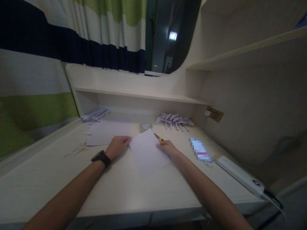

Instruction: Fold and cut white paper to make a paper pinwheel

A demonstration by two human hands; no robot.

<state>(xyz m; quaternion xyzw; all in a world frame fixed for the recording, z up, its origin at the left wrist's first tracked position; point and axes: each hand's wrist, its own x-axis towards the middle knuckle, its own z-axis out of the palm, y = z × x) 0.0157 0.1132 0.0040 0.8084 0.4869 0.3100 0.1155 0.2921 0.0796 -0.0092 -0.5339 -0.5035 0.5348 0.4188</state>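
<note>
A white sheet of paper [147, 153] lies tilted on the pale desk [72, 185] in front of me. My left hand [118, 146], with a black watch on its wrist, pinches the sheet's left edge. My right hand [168, 147] rests on the sheet's right edge and grips a yellow-and-black utility knife [158, 137], whose tip points up and left past the sheet's top corner.
More blank sheets [107, 132] lie behind my left hand, with paper scraps [78, 149] to their left. A tape roll [145, 127], folded paper shapes [174, 120], a paper stack [95, 115], a blurred packet [200, 150] and a white power strip [242, 175] sit around.
</note>
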